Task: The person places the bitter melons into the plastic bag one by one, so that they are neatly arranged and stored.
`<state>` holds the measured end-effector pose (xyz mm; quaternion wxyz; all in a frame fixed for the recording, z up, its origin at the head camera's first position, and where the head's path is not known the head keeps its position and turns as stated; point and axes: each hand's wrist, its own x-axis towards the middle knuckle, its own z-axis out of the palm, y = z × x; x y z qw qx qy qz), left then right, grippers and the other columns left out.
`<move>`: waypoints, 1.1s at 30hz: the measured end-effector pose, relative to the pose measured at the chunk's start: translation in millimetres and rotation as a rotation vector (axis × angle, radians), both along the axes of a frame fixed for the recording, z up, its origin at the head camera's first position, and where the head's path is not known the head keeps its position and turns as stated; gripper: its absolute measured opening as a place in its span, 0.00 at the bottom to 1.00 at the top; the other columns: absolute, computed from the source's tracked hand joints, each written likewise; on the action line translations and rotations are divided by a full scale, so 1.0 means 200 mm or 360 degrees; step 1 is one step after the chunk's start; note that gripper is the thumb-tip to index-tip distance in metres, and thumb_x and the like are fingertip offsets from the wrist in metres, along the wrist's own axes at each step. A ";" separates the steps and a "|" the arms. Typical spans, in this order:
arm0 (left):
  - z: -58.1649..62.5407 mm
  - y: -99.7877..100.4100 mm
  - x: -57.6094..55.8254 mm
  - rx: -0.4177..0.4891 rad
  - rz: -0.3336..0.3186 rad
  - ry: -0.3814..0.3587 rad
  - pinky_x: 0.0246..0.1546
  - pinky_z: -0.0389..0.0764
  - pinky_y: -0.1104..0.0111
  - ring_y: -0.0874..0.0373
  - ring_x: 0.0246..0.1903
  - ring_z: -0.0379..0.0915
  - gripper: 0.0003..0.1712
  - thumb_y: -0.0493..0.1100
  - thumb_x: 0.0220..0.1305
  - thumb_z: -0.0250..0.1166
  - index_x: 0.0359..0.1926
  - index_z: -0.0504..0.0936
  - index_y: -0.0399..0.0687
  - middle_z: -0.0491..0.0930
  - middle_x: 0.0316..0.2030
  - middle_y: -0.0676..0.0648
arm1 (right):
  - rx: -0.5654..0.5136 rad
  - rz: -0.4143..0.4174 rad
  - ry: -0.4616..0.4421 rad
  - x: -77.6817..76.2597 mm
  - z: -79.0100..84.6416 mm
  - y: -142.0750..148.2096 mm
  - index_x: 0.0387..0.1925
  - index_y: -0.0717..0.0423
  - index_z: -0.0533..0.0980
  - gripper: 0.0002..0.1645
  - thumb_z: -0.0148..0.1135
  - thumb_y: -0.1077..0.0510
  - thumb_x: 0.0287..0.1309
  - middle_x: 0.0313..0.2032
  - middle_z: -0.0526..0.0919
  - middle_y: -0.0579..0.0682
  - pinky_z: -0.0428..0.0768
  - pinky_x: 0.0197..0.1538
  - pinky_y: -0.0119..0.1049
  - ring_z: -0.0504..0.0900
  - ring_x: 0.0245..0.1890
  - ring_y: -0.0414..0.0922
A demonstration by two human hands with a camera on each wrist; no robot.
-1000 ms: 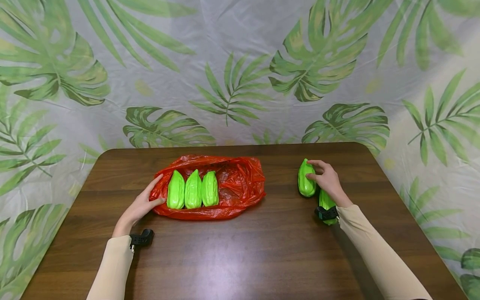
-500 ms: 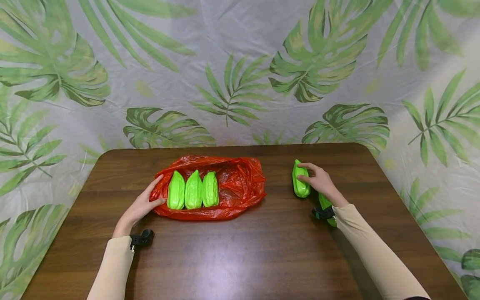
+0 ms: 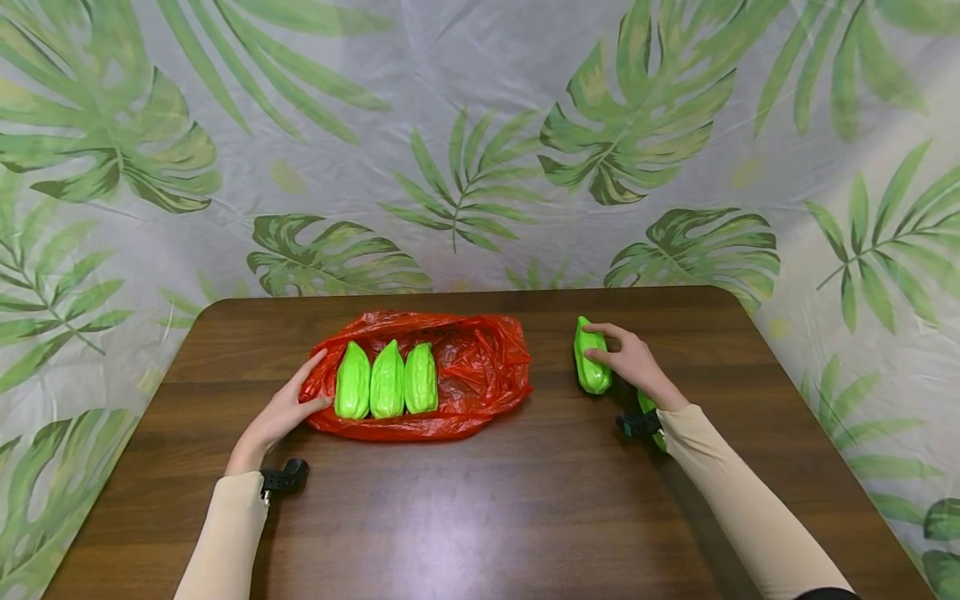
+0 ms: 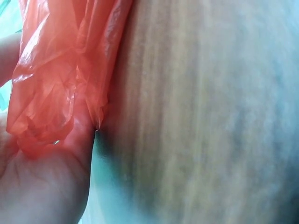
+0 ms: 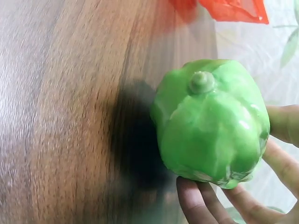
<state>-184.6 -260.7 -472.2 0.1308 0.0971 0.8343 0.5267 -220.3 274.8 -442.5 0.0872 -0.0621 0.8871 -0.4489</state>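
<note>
In the head view, a red plastic bag lies on its side, its opening showing three light-green bitter melons side by side, such as the middle bitter melon. My left hand holds the bag's left end between thumb and fingers; in the left wrist view the thin red plastic lies across the palm. My right hand grips another bitter melon to the right of the bag, its stem end facing the right wrist camera. One more bitter melon lies under the right wrist, mostly hidden.
The brown wooden table has rounded back corners. Behind it hangs a pale cloth with a green leaf print. A stretch of tabletop separates the bag's right edge from the gripped bitter melon.
My right hand has moved left toward the bag with its bitter melon. The left hand, the bag and the three bitter melons in it have stayed put.
</note>
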 end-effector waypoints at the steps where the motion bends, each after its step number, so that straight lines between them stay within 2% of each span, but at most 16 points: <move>1: 0.00 0.00 0.00 -0.0003 0.0000 0.0001 0.62 0.46 0.36 0.30 0.68 0.37 0.47 0.37 0.66 0.60 0.76 0.41 0.50 0.38 0.71 0.29 | -0.0010 0.0002 -0.0003 0.00 0.00 0.00 0.67 0.57 0.66 0.30 0.58 0.54 0.66 0.68 0.59 0.63 0.68 0.56 0.60 0.63 0.63 0.64; 6: 0.00 0.00 0.00 -0.0008 0.0000 0.0005 0.62 0.46 0.36 0.30 0.68 0.37 0.47 0.38 0.66 0.60 0.76 0.41 0.50 0.38 0.71 0.29 | -0.0029 0.0002 0.0002 0.01 0.02 -0.02 0.67 0.57 0.65 0.31 0.58 0.53 0.66 0.68 0.58 0.63 0.71 0.55 0.58 0.66 0.62 0.64; 13: 0.00 0.00 0.00 -0.0002 -0.0009 0.0017 0.62 0.45 0.36 0.30 0.68 0.36 0.47 0.37 0.66 0.59 0.76 0.41 0.50 0.38 0.71 0.29 | -0.0069 -0.0015 0.0003 0.02 0.03 -0.03 0.69 0.57 0.63 0.32 0.57 0.55 0.66 0.70 0.55 0.63 0.66 0.58 0.61 0.58 0.66 0.63; 17: 0.00 0.00 -0.01 0.0003 -0.0012 0.0022 0.62 0.45 0.36 0.30 0.68 0.36 0.47 0.37 0.66 0.60 0.76 0.41 0.50 0.38 0.71 0.29 | -0.0097 -0.0029 -0.0004 0.01 0.03 -0.04 0.69 0.55 0.63 0.32 0.57 0.54 0.67 0.70 0.55 0.62 0.67 0.57 0.60 0.59 0.65 0.62; 22: 0.00 0.00 -0.01 0.0035 -0.0010 0.0006 0.62 0.45 0.37 0.30 0.68 0.36 0.47 0.36 0.65 0.60 0.76 0.41 0.50 0.38 0.71 0.29 | -0.0122 -0.0036 0.0012 0.01 0.03 -0.06 0.69 0.53 0.63 0.31 0.57 0.53 0.66 0.71 0.54 0.59 0.68 0.56 0.59 0.56 0.68 0.60; 27: 0.00 0.00 -0.01 0.0031 -0.0009 0.0006 0.62 0.46 0.37 0.30 0.68 0.37 0.47 0.36 0.65 0.60 0.76 0.41 0.50 0.38 0.71 0.29 | -0.0167 -0.0037 0.0024 0.01 0.05 -0.07 0.68 0.52 0.64 0.31 0.57 0.53 0.66 0.71 0.54 0.58 0.74 0.52 0.56 0.62 0.64 0.60; 33: -0.01 -0.01 -0.01 -0.0010 -0.0003 0.0005 0.62 0.45 0.36 0.30 0.68 0.36 0.47 0.38 0.66 0.60 0.76 0.41 0.50 0.38 0.71 0.29 | -0.0218 -0.0021 0.0050 0.02 0.07 -0.09 0.69 0.53 0.64 0.32 0.57 0.52 0.66 0.71 0.54 0.58 0.74 0.52 0.56 0.66 0.62 0.62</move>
